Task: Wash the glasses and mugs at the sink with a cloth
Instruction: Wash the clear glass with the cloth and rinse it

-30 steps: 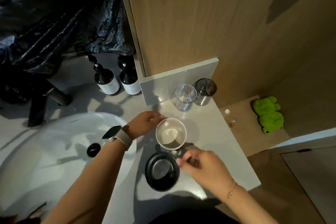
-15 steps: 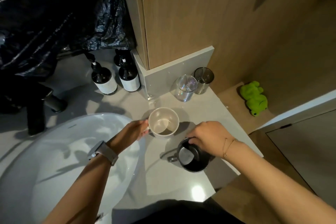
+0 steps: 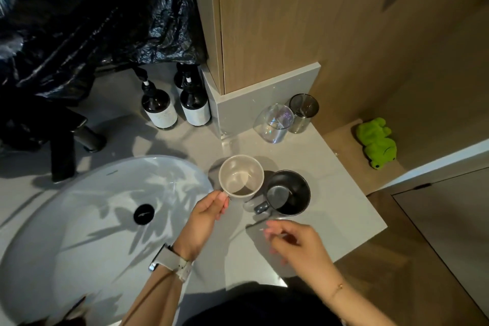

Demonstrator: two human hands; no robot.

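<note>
Two mugs (image 3: 241, 180) side by side on counter (image 3: 330, 193), right of sink (image 3: 79, 219), glasses (image 3: 274, 123) behind.

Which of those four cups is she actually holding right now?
The beige mug: the left hand pinches its handle. The black mug beside it, the clear glass and the metal tumbler stand untouched.

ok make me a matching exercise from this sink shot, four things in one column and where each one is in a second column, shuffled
Things
1. beige mug
2. black mug
3. clear glass
4. green frog toy

Places
A. on the wooden ledge past the counter's right edge
B. on the counter, handle toward the person, no hand on it
C. at the back of the counter beside the metal cup
D. held by its handle in the left hand

Pairs: 1-D, 2-B, 3-C, 4-A
</note>
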